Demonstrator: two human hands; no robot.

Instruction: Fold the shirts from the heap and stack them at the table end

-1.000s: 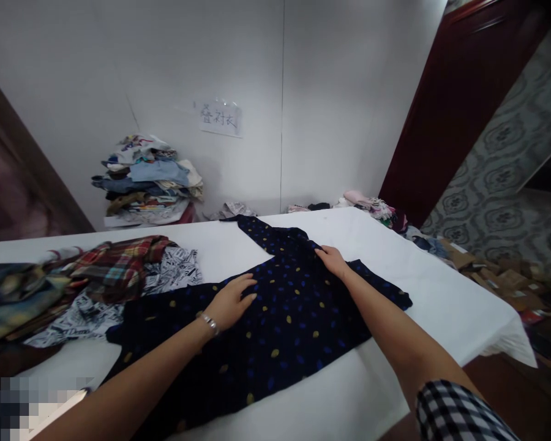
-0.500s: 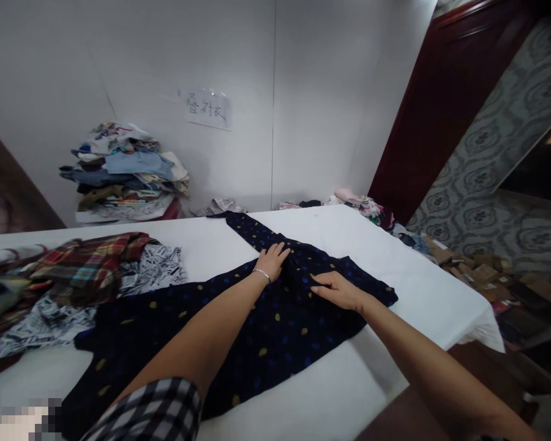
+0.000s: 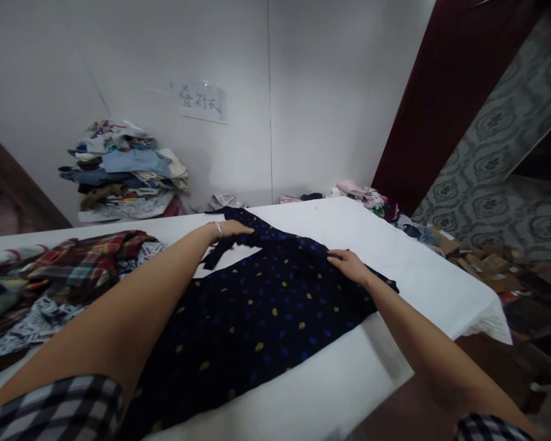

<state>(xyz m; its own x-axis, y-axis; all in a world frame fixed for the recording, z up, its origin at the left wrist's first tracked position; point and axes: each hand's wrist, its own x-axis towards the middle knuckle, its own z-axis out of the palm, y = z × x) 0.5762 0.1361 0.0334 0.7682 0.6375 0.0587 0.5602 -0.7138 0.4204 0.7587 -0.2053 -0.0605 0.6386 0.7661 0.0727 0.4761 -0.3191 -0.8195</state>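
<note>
A dark navy shirt (image 3: 275, 306) with small yellow and blue spots lies spread over the white table, its near part running under my left forearm. At its far side my left hand (image 3: 236, 229), with a bracelet at the wrist, is closed on the cloth; the fingertips are partly hidden. A dark strip of the shirt hangs below that hand, and white table shows through the gap beside it. My right hand (image 3: 349, 266) pinches the shirt's far right part between thumb and fingers. One sleeve stretches toward the table's back edge.
A red plaid shirt (image 3: 85, 260) lies in a heap with black-and-white printed cloth (image 3: 50, 318) on the left. Behind stands a tall clothes stack (image 3: 128, 168). More clothes (image 3: 362, 193) lie past the table's back right corner, with cardboard boxes (image 3: 491, 269) on the right.
My left hand has moved left and away from me, lifting part of the shirt off its middle. My right hand has shifted slightly right and farther away, onto the cloth's fold.
</note>
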